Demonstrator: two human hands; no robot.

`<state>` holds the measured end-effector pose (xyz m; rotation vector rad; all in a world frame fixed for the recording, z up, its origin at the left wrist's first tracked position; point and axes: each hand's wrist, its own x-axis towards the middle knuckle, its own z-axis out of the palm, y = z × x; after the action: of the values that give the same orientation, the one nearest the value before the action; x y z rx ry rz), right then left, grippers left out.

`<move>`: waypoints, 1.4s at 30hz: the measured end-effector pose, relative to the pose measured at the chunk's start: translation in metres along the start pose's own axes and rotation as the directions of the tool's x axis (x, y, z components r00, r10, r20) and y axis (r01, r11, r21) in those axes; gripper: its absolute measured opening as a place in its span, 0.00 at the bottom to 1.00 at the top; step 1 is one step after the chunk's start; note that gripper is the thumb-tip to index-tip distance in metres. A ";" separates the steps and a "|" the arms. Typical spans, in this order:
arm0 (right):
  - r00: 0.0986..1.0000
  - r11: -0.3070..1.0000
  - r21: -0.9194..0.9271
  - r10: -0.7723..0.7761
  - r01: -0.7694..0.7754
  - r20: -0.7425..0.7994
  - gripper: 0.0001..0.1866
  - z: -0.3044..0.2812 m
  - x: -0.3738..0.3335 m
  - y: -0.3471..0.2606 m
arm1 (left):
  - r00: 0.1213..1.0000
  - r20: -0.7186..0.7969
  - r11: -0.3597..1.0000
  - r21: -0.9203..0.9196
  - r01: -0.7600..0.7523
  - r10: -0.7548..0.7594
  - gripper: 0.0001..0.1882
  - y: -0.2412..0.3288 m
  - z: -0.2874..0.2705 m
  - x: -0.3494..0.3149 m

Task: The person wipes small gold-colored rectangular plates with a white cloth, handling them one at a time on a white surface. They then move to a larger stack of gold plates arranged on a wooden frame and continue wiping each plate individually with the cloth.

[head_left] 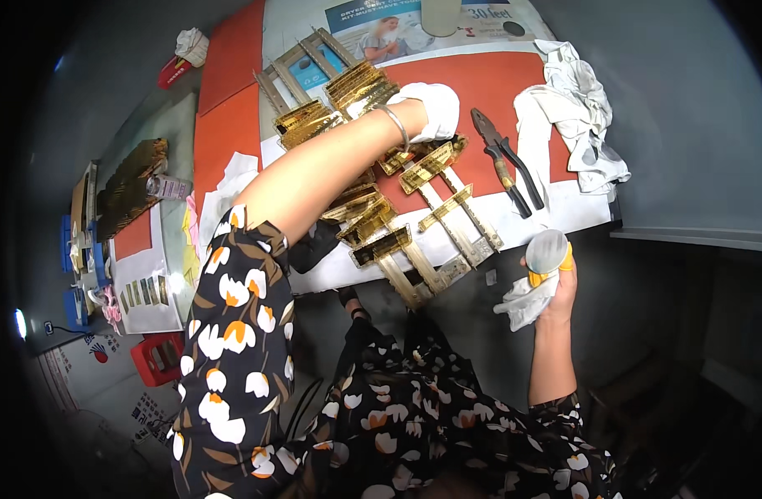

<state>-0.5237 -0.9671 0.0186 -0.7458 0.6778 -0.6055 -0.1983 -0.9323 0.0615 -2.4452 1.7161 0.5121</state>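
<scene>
My left arm reaches across the table. A white cloth or glove covers my left hand (pixel 436 112), over the racks; its fingers are hidden. Around it are metal racks (pixel 435 200) with slotted bars, carrying several shiny gold-coloured thin plates (pixel 360 87). More gold plates (pixel 381 247) hang on the near ends of the racks. My right hand (pixel 561 295), off the table's front edge, is closed around a round, pale, translucent-topped container (pixel 548 251) with yellow parts beside it. A crumpled white cloth (pixel 526 303) hangs from the same hand.
Combination pliers (pixel 505 162) with dark handles lie on the red mat (pixel 480 83). Crumpled white cloths (pixel 576 112) lie at the table's right. At left, another table holds a dark gold sheet (pixel 133 187) and a clear bottle (pixel 169 187); a red stool (pixel 158 359) stands below.
</scene>
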 end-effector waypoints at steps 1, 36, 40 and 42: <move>1.000 1.000 0.017 0.004 -0.003 -0.019 0.18 -0.003 0.000 -0.001 | 1.000 -0.010 1.000 -0.002 -0.007 0.007 0.13 0.001 -0.001 -0.004; 0.594 0.884 -0.377 0.465 -0.276 0.657 0.14 0.199 0.253 0.032 | 0.810 -0.540 0.971 -0.081 0.223 -0.231 0.10 -0.049 0.013 -0.144; 0.592 0.891 -0.319 0.454 -0.323 0.666 0.14 0.206 0.249 0.042 | 0.822 -0.433 0.928 -0.126 0.351 -0.370 0.10 -0.055 0.027 -0.130; 0.563 0.900 -0.314 0.435 -0.303 0.703 0.14 0.206 0.246 0.041 | 0.900 -0.321 0.951 -0.004 0.309 -0.293 0.10 -0.061 0.033 -0.127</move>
<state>-0.2067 -1.0322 0.0191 -0.8856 0.0622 0.1966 -0.1870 -0.7877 0.0668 -2.8073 1.3736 0.0394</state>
